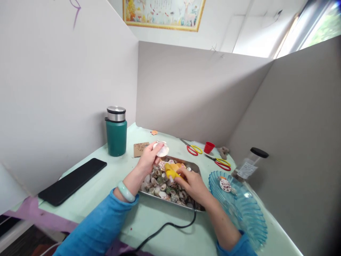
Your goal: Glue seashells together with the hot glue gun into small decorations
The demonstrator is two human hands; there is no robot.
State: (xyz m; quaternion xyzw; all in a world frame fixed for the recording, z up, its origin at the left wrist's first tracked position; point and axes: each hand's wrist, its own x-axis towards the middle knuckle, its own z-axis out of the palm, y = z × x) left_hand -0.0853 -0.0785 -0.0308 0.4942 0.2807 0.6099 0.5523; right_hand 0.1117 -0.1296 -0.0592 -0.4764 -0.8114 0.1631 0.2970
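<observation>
My left hand (148,159) pinches a white scallop shell (161,149) above the far left edge of a metal tray (170,202). In my right hand (194,185) is a yellow hot glue gun (171,171), held low over the tray; a black cord (170,224) runs from beneath that hand towards the table's front edge. Many small sea snail shells (162,188) fill the tray, with flatter orange and patterned shells at its far side. The shell and the glue gun are apart. My right palm hides part of the glue gun and the tray's right side.
A blue glass plate (255,217) holding a patterned shell stands right, beside a black-lidded clear jar (247,165). Two pairs of scissors (195,148) and a red cup (209,147) lie behind. A green flask (116,137) and black slab (74,181) are left. Grey panels (197,92) surround the table.
</observation>
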